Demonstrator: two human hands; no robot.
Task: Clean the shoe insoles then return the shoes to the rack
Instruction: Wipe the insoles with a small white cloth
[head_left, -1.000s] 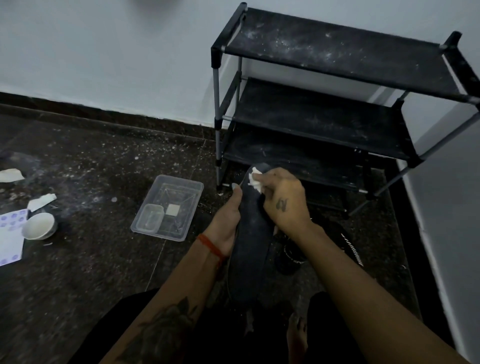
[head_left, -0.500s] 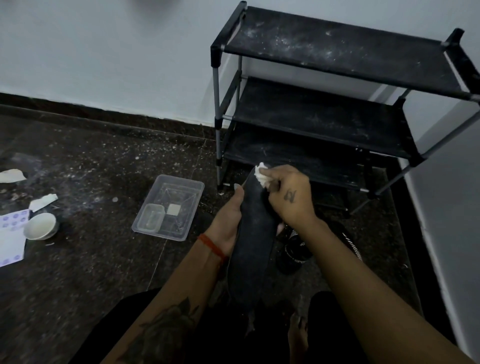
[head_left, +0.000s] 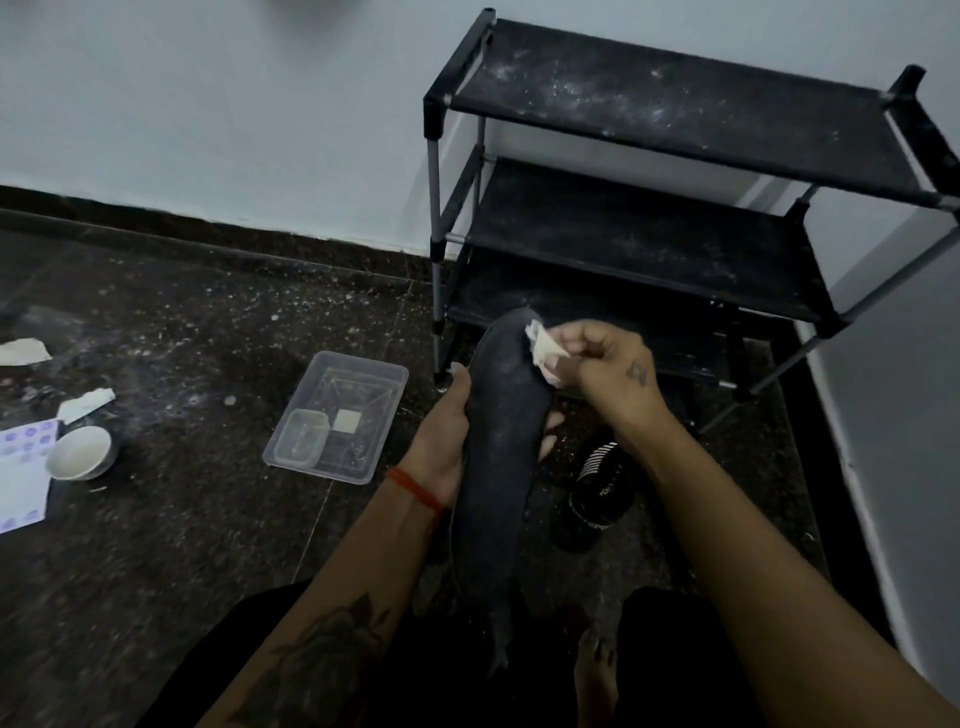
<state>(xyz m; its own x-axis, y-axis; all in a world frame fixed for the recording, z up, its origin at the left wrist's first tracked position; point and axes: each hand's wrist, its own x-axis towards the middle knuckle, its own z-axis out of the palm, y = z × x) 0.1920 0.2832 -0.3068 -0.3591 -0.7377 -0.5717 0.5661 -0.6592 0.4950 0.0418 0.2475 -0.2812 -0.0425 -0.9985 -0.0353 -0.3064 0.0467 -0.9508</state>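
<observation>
The dark shoe insole (head_left: 498, 447) stands near the centre of the view, its long axis running from about six o'clock, down between the person's knees, up to twelve o'clock, where its rounded toe end tips slightly toward one o'clock and overlaps the lowest shelf of the shoe rack (head_left: 675, 93); the left hand (head_left: 441, 431) grips it round the middle from the nine o'clock side, thumb up along the left edge and fingertips showing past the right edge; the right hand (head_left: 602, 364) comes in from three o'clock, pinching a small white wipe (head_left: 543, 353) between thumb and curled fingers, the wipe touching the insole's upper right edge near the toe. So the right hand is the nearer one to the toe end, and the unwiped length, as I judge it, lies below it toward six o'clock; the next stroke most likely runs down that long axis toward the body while the left hand steadies. A black shoe (head_left: 597, 488) with white stripes lies on the floor at about four o'clock from the insole, just below the right wrist; the rack's three dusty shelves hold no shoes that I can see. A clear plastic tray (head_left: 363, 374) sits at nine o'clock, a white bowl (head_left: 80, 452) farther the same way.
</observation>
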